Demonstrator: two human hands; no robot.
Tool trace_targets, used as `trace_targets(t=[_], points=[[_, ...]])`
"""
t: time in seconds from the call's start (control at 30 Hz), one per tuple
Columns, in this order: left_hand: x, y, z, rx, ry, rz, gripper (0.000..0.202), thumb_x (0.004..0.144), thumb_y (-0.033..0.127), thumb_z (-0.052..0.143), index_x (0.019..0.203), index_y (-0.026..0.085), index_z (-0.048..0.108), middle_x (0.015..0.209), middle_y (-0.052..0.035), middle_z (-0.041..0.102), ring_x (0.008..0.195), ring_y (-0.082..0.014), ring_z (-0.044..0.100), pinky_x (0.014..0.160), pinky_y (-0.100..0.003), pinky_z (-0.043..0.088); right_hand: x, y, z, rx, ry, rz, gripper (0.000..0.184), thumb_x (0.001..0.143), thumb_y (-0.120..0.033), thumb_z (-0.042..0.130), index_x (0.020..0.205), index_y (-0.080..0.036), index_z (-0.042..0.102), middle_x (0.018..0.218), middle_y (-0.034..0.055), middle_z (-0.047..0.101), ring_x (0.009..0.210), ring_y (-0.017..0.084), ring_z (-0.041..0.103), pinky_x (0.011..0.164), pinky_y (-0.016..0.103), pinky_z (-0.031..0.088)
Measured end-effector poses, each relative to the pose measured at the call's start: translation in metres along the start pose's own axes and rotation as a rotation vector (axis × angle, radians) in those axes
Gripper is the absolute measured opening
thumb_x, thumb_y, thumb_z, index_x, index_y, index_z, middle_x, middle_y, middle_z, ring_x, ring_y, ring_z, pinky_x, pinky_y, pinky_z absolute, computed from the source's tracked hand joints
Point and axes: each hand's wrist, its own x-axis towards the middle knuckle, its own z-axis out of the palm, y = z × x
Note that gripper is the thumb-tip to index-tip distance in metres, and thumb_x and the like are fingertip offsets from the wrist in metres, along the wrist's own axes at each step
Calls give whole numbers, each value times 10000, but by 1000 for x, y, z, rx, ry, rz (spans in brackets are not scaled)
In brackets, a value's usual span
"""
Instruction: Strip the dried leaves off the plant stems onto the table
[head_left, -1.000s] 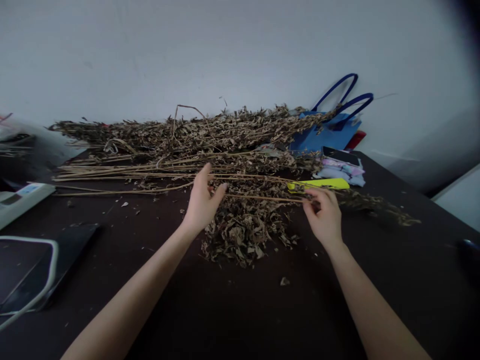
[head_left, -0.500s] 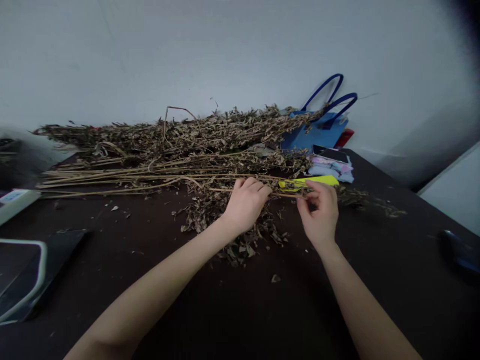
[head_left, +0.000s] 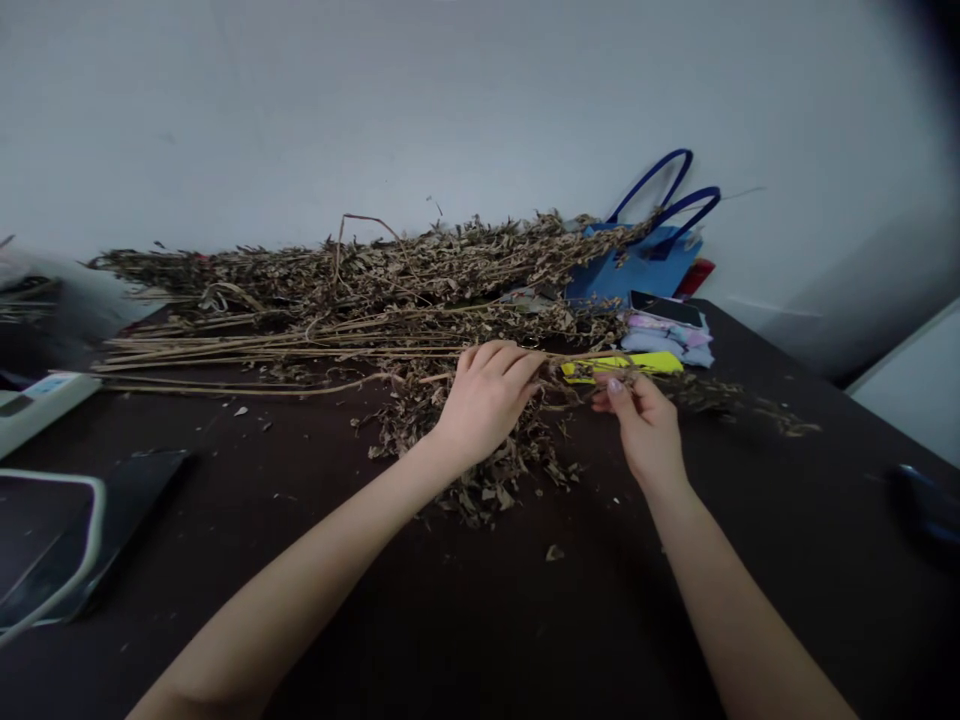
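Observation:
My left hand (head_left: 486, 402) is closed around a dried plant stem (head_left: 574, 357), knuckles up, with its fingertips hidden. To the right, my right hand (head_left: 651, 425) pinches dried leaves on the same stalk; the exact bit between its fingers is hard to make out. The leafy end of the plant (head_left: 750, 402) stretches past it to the right. Below my left hand lies a heap of crumbled dry leaves (head_left: 484, 492). Long bare stems (head_left: 225, 352) run leftward behind my hands, and a bright yellow strip (head_left: 652, 361) lies just behind my right hand.
A thick pile of dried plants (head_left: 375, 265) lies along the wall. At the back right are a blue bag (head_left: 637, 270), a phone (head_left: 667, 308) and folded cloth (head_left: 667, 338). Left are a black flat object (head_left: 135, 490) and a white box-like thing (head_left: 45, 405).
My right hand has turned and its fingers have shifted on the stalk, thumb now showing on top. My left hand's fingers have spread slightly while staying at the stem.

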Motion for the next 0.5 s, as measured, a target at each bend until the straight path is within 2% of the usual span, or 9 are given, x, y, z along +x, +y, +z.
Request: trace_targets(t=[0.13,0.2,0.33,0.5], points=[[-26,8,-13,-112,76,70,282,879,155,443,1146,159,533,1172,-98,596,1140,-222,459,929,-390,353,-3,-7,1,149,7,63,214,792,-407,600,846,-209,659,857,26,645,628,117,544,607,257,469],[-42,10,-16,-191,57,82,279,874,140,451,1137,160,541,1134,-88,616,1101,-209,489,903,-374,382,-4,-11,3,243,-24,90,189,793,-389,607,792,-205,650,825,25,641,604,105,529,572,238,449],[-68,6,-19,-397,-31,-82,233,878,152,440,1055,167,591,1012,-75,652,957,-180,557,835,-339,445,-5,-15,6,381,-75,169,157,772,-349,641,740,-195,640,766,29,641,559,89,503,509,209,423],[-78,-1,-24,-515,-139,-303,197,875,205,455,950,181,636,893,-50,675,818,-150,603,723,-271,473,-4,-12,6,520,-75,337,147,722,-325,692,716,-186,644,688,13,620,555,76,495,435,157,384]])
